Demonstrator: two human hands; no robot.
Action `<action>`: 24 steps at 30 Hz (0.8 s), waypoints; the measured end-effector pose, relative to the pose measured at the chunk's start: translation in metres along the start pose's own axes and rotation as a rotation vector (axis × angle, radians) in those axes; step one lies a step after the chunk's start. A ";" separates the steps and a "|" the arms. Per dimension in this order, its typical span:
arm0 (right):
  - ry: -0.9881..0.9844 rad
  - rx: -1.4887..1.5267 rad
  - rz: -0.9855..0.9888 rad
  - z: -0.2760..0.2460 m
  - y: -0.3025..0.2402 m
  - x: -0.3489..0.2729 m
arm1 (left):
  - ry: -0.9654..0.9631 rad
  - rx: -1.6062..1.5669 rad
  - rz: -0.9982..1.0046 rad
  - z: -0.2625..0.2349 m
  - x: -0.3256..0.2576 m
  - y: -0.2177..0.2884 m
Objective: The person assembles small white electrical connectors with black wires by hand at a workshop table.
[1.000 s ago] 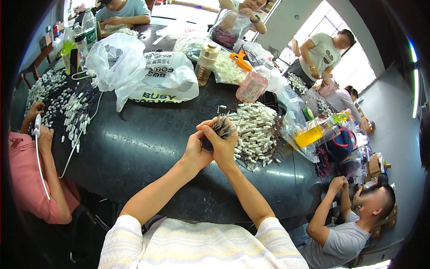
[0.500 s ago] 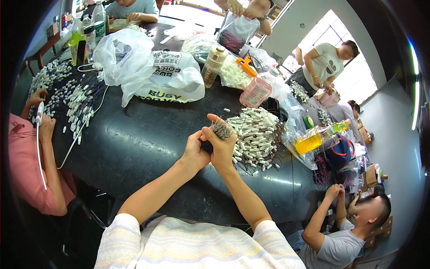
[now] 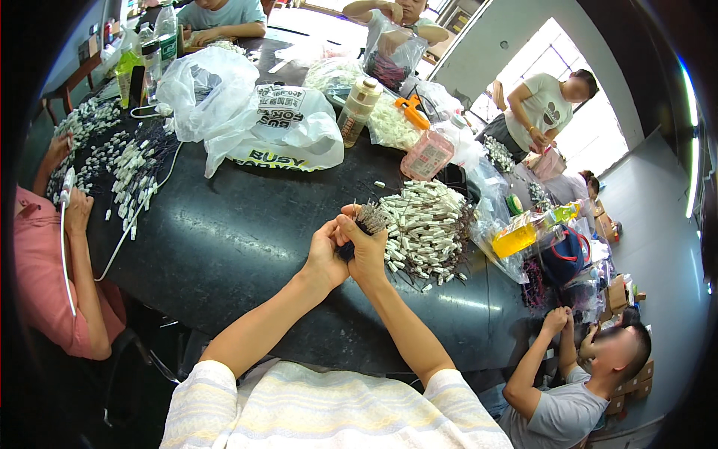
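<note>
Your left forearm [image 3: 263, 325] and right forearm [image 3: 402, 320] slant inward and forward; your left hand [image 3: 327, 251] and right hand [image 3: 368, 256] meet, both curled, right thumb [image 3: 349, 227] angled leftward.

The tabletop [image 3: 224, 277] is black with a pale sheen. Toward its near edge, the bundle of wires [image 3: 372, 218] shows dark navy-black with greyish-tan ends; the pile of connectors [image 3: 426, 217] beside it is white over dark brown leads. Toward the far edge I see a white plastic bag [image 3: 292, 138] printed in black, an orange tool [image 3: 411, 112] and a pink container [image 3: 428, 155]. By the right edge, a bottle [image 3: 514, 238] glows yellow-orange and a navy bag [image 3: 562, 258] has red trim. The near person's cream shirt [image 3: 329, 408] carries pale yellow and grey-blue bands.
</note>
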State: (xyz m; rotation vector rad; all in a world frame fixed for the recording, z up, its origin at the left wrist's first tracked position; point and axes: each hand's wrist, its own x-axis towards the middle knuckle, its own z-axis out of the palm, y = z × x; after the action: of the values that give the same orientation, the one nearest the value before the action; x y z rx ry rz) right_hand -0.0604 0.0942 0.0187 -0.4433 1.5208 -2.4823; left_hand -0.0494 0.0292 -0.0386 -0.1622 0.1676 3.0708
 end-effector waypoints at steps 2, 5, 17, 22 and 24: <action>-0.014 -0.092 -0.013 -0.003 0.000 -0.003 | 0.022 0.072 -0.008 0.012 -0.011 0.001; -0.020 -0.190 -0.069 0.001 -0.003 -0.007 | 0.099 -0.003 -0.026 0.043 -0.028 0.005; -0.071 -0.250 0.031 -0.025 0.042 -0.020 | 0.079 1.048 0.524 0.026 -0.031 0.081; -0.068 -0.237 -0.050 -0.033 0.045 -0.021 | -0.528 2.041 1.112 0.101 -0.031 0.053; -0.129 -0.340 0.024 -0.037 0.045 -0.026 | -0.783 2.409 1.051 0.111 -0.033 0.035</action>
State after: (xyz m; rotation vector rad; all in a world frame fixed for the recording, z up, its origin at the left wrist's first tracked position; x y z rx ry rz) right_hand -0.0485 0.1131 -0.0407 -0.6207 1.8839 -2.1325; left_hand -0.0305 0.0051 0.0785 1.2499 3.4835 0.7010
